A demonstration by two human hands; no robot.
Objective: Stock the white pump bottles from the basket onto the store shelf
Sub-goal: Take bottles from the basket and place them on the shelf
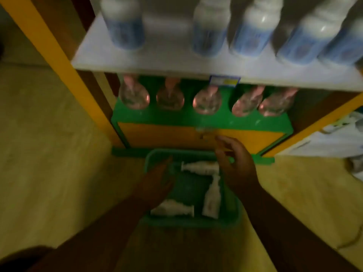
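A green basket [231, 218] sits on the floor in front of the shelf unit. Three white pump bottles lie flat inside it: one at the back [200, 167], one along the right side [212, 199], one at the front left [172, 210]. My left hand [159, 181] hovers over the basket's left side with fingers straight, holding nothing. My right hand [235, 163] is above the basket's back right corner, fingers loosely spread and empty. The white shelf [176, 57] above carries several white bottles with blue labels [253, 30]. The picture is blurred.
Below the white shelf, a green shelf [176, 118] holds several clear round bottles with pink tops [206, 103]. Yellow uprights [59, 55] frame the unit. A yellow-beige floor [49, 154] spreads on both sides. White packaged goods [349, 130] lie at the right.
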